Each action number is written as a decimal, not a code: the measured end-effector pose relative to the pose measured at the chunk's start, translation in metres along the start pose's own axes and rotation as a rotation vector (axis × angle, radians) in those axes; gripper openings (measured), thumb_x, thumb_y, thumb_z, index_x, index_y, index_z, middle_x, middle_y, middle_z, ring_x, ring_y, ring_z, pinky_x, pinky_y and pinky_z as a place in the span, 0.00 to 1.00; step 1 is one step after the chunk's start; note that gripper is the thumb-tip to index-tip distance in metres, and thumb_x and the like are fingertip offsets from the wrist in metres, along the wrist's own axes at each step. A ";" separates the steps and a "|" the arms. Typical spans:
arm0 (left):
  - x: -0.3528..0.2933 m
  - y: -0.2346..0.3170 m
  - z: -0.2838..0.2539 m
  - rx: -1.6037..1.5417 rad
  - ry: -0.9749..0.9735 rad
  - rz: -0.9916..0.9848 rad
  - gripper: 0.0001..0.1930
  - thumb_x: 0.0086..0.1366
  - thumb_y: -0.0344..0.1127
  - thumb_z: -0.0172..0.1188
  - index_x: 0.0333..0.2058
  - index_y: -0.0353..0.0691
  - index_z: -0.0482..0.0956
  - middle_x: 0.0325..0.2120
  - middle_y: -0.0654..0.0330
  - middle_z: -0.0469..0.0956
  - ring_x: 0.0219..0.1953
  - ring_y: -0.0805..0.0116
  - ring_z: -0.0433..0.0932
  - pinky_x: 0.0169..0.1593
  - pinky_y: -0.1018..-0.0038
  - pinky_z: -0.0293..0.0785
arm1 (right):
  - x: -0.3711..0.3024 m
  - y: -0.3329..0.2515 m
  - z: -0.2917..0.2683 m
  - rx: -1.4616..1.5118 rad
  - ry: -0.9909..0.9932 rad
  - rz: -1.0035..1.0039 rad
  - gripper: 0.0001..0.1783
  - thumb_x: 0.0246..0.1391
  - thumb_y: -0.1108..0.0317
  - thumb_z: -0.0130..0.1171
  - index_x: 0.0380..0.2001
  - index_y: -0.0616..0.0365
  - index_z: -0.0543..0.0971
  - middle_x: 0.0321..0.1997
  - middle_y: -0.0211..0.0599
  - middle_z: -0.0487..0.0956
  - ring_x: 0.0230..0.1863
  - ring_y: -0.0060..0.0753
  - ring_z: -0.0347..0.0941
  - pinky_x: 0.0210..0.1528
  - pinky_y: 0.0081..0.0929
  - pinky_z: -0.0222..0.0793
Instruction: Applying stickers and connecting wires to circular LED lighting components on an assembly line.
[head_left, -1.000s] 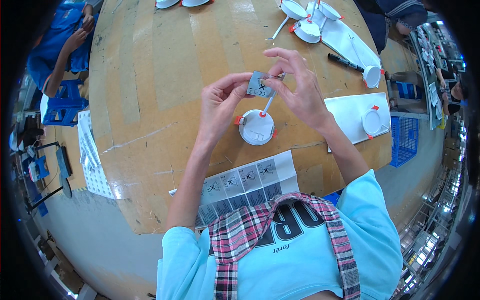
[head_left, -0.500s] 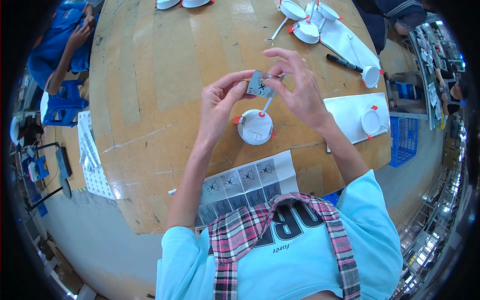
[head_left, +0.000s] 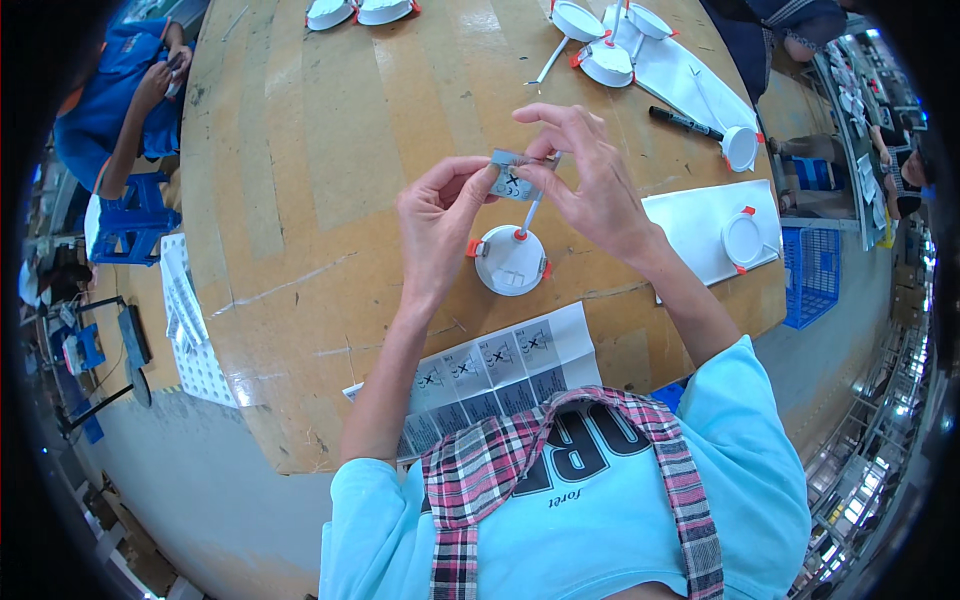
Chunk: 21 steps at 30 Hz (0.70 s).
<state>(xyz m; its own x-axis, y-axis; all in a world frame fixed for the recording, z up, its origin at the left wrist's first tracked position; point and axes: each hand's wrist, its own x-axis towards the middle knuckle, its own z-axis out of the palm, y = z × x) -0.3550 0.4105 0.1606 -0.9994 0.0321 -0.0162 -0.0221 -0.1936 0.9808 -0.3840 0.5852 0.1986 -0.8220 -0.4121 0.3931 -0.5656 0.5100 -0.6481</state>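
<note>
A small silver label (head_left: 512, 184) is pinched between my two hands. Thumb and fingers of my left hand (head_left: 436, 222) grip its left end. My right hand (head_left: 590, 190) pinches its upper right part, beside the white cable of a round white downlight (head_left: 510, 262). The label lies close to that cable; whether it is wrapped around it I cannot tell. The downlight rests on the table below my hands, its red-tipped clips at the sides. Nearer to me lies a sheet of silver and grey labels (head_left: 500, 365), partly under my left forearm.
On the wooden table (head_left: 300, 180) several downlights (head_left: 606, 62) sit at the far right, with others at the far left. A black marker (head_left: 685, 122) and white sheets (head_left: 690, 240) lie right. A blue basket (head_left: 810, 275) stands beyond the right edge. A seated person (head_left: 125, 105) is at left.
The label has tilted and its upper edge now folds over near my fingers. Both hands have shifted slightly, still pinching it. The view has moved a little.
</note>
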 end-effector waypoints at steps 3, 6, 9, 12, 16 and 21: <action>-0.002 0.002 0.005 -0.009 0.034 0.017 0.09 0.65 0.29 0.57 0.39 0.29 0.80 0.31 0.57 0.81 0.33 0.75 0.80 0.39 0.77 0.79 | 0.000 0.001 -0.003 -0.075 -0.004 -0.058 0.23 0.48 0.73 0.62 0.49 0.54 0.70 0.27 0.29 0.74 0.39 0.33 0.68 0.54 0.36 0.55; -0.004 0.001 0.007 -0.010 0.065 0.032 0.08 0.65 0.29 0.57 0.38 0.28 0.79 0.30 0.57 0.81 0.33 0.75 0.80 0.39 0.77 0.79 | 0.004 -0.001 -0.004 -0.096 -0.041 -0.078 0.19 0.48 0.72 0.62 0.45 0.55 0.71 0.28 0.28 0.75 0.40 0.33 0.67 0.54 0.36 0.55; -0.005 0.001 0.009 0.007 0.093 0.046 0.08 0.65 0.28 0.56 0.37 0.28 0.79 0.30 0.57 0.81 0.33 0.74 0.80 0.39 0.76 0.79 | 0.005 -0.002 -0.005 -0.161 -0.079 -0.124 0.14 0.49 0.71 0.61 0.40 0.56 0.73 0.29 0.29 0.75 0.42 0.33 0.66 0.54 0.35 0.54; -0.007 -0.002 0.012 0.013 0.117 0.038 0.09 0.66 0.30 0.57 0.38 0.29 0.79 0.30 0.58 0.81 0.32 0.74 0.79 0.39 0.77 0.77 | 0.006 0.000 -0.003 -0.279 -0.103 -0.215 0.11 0.49 0.71 0.60 0.37 0.56 0.73 0.29 0.30 0.73 0.43 0.33 0.66 0.56 0.38 0.54; -0.008 -0.008 0.013 -0.006 0.125 0.036 0.09 0.66 0.32 0.57 0.39 0.30 0.78 0.30 0.60 0.80 0.32 0.74 0.79 0.38 0.78 0.75 | 0.008 -0.003 -0.007 -0.450 -0.183 -0.296 0.11 0.47 0.71 0.60 0.37 0.55 0.74 0.30 0.32 0.72 0.44 0.35 0.65 0.58 0.41 0.54; -0.006 -0.007 0.013 -0.048 0.111 0.037 0.09 0.67 0.32 0.56 0.39 0.30 0.78 0.30 0.60 0.80 0.32 0.74 0.79 0.38 0.78 0.75 | 0.003 -0.016 -0.014 -0.402 -0.176 -0.228 0.16 0.44 0.75 0.59 0.40 0.56 0.74 0.37 0.35 0.72 0.46 0.37 0.65 0.54 0.39 0.62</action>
<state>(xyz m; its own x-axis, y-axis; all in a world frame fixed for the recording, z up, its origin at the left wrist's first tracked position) -0.3486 0.4245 0.1560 -0.9964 -0.0847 -0.0040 0.0165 -0.2398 0.9707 -0.3785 0.5859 0.2197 -0.6704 -0.6508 0.3566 -0.7391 0.6286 -0.2422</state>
